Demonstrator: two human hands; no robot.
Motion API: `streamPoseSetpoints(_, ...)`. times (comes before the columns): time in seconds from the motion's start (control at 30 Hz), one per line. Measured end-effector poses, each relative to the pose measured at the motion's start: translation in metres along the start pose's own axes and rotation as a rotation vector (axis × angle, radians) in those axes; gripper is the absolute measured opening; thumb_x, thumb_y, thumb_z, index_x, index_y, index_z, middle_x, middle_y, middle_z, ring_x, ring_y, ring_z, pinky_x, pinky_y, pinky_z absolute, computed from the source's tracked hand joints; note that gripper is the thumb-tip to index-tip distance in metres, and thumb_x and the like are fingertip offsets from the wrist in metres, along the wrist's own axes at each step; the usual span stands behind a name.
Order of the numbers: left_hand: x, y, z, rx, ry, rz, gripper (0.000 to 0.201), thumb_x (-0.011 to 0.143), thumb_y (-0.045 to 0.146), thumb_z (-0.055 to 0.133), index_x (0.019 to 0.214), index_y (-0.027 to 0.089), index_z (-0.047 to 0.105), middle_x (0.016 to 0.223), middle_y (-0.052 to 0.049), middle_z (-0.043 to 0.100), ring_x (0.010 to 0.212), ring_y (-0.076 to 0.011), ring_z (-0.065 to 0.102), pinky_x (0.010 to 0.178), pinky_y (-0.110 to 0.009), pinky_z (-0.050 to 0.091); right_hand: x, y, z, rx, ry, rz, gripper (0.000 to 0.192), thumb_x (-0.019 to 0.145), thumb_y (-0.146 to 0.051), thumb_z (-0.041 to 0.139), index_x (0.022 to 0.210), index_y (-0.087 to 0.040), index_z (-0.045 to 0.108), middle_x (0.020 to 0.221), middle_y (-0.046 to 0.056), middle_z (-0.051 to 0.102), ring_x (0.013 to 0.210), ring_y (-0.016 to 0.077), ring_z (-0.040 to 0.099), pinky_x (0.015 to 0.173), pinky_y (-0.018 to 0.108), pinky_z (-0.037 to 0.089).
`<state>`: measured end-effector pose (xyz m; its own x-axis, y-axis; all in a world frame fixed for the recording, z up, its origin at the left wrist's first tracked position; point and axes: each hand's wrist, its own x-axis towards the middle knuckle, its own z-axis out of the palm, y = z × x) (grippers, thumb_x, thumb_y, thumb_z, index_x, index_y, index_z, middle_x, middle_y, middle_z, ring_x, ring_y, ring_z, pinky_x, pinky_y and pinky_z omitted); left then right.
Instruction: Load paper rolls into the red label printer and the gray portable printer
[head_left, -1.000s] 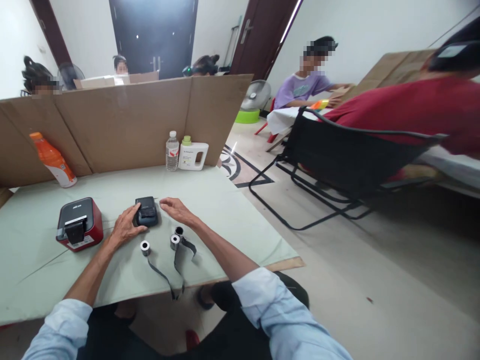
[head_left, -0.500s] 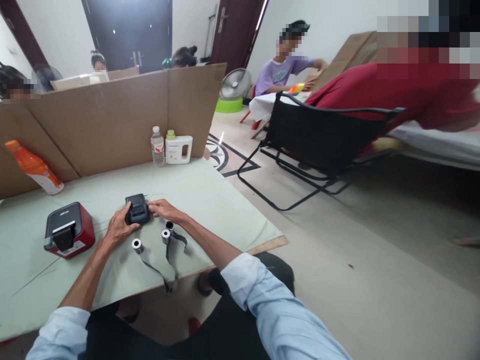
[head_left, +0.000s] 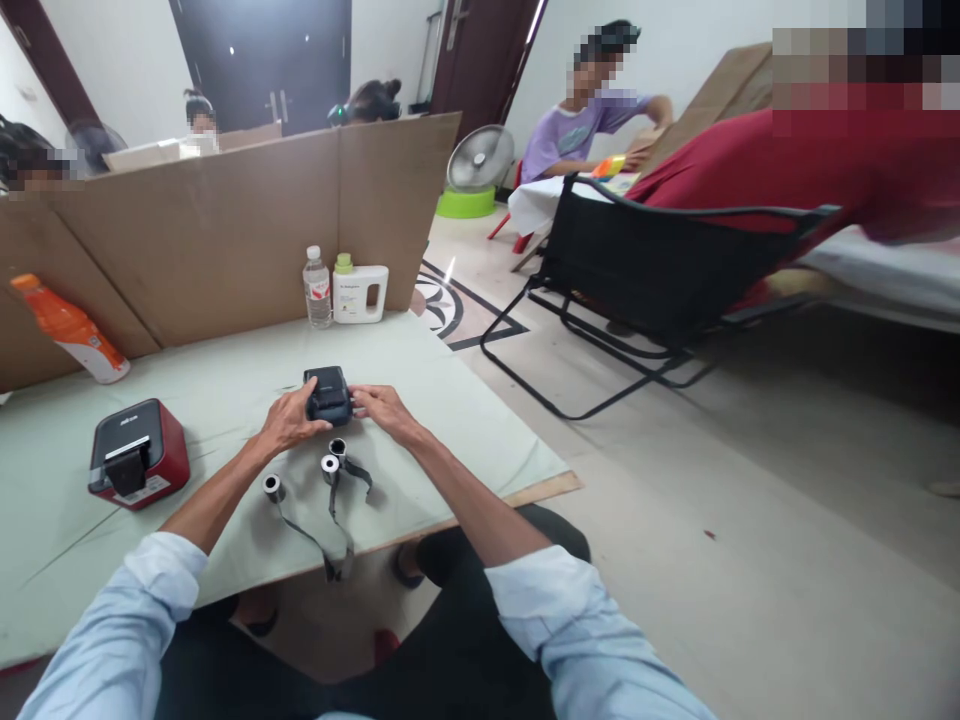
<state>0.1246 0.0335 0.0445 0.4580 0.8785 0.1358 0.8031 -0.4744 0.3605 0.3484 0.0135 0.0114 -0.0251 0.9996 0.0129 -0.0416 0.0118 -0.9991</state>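
A small black portable printer [head_left: 328, 398] is between my hands at the middle of the table. My left hand [head_left: 292, 418] grips its left side, thumb along the near edge. The fingers of my right hand [head_left: 384, 408] hold its right side. Just nearer to me stand two small rolls close together, a silver-rimmed roll [head_left: 330, 466] and a dark-cored roll [head_left: 337, 447], with dark strips trailing from them. Another small roll [head_left: 273, 488] lies to their left, its strip running to the table's front edge. Left of my hands sits a larger red and black label printer [head_left: 140, 453].
A cardboard screen [head_left: 247, 230] closes off the table's back. Before it stand an orange bottle [head_left: 71, 328], leaning, a clear water bottle [head_left: 317, 290] and a white jug [head_left: 360, 294]. A black folding chair [head_left: 660, 250] with a person in red is at the right.
Both hands have shifted right and slightly away from me, and the small black printer has moved with them. The rolls and the label printer have stayed in place.
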Motion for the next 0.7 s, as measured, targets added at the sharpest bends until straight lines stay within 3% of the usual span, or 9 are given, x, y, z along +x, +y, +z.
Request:
streamPoseSetpoints(0.13, 0.002, 0.013, 0.010, 0.046, -0.077, 0.002, 0.096, 0.079, 0.047, 0.081, 0.160, 0.017, 0.040, 0.148, -0.019, 0.061, 0.133, -0.0381, 0.061, 0.107, -0.044, 0.050, -0.006, 0.012, -0.008, -0.039, 0.042, -0.031, 0.039, 0.084, -0.047, 0.067, 0.099, -0.014, 0.080, 0.088, 0.008, 0.078, 0.088, 0.0269, 0.074, 0.076, 0.038, 0.064)
streamPoseSetpoints(0.3, -0.002, 0.013, 0.009, 0.042, -0.126, 0.010, 0.089, 0.083, 0.046, 0.077, 0.159, 0.016, 0.041, 0.148, -0.018, 0.062, 0.132, -0.0378, 0.061, 0.107, -0.046, 0.050, -0.008, 0.031, -0.009, -0.151, 0.115, -0.085, 0.042, 0.085, -0.050, 0.058, 0.097, -0.015, 0.078, 0.084, 0.006, 0.075, 0.082, 0.0231, 0.070, 0.073, 0.033, 0.059)
streamPoseSetpoints(0.47, -0.021, 0.004, -0.020, -0.068, -0.034, 0.027, 0.059, 0.085, 0.036, 0.073, 0.141, 0.020, 0.063, 0.140, -0.012, 0.068, 0.129, -0.0324, 0.063, 0.111, -0.046, 0.050, -0.011, 0.047, -0.008, -0.283, 0.281, -0.203, 0.041, 0.087, -0.048, 0.053, 0.094, -0.015, 0.076, 0.089, 0.009, 0.075, 0.084, 0.0220, 0.066, 0.079, 0.034, 0.054)
streamPoseSetpoints(0.57, -0.047, -0.002, -0.046, -0.172, 0.028, -0.012, 0.042, 0.089, 0.036, 0.066, 0.126, 0.020, 0.073, 0.125, -0.011, 0.075, 0.111, -0.0273, 0.070, 0.095, -0.042, 0.059, -0.014, 0.051, -0.009, -0.318, 0.285, -0.252, 0.040, 0.088, -0.048, 0.051, 0.090, -0.016, 0.076, 0.087, 0.009, 0.074, 0.080, 0.0214, 0.065, 0.081, 0.035, 0.053)
streamPoseSetpoints(0.7, -0.094, -0.004, -0.069, -0.257, 0.018, -0.032, 0.039, 0.088, 0.045, 0.065, 0.115, 0.020, 0.077, 0.117, -0.010, 0.077, 0.103, -0.0258, 0.071, 0.082, -0.037, 0.062, -0.016, 0.052, -0.009, -0.309, 0.288, -0.242, 0.038, 0.089, -0.047, 0.051, 0.091, -0.017, 0.075, 0.089, 0.009, 0.074, 0.082, 0.0217, 0.065, 0.079, 0.034, 0.052)
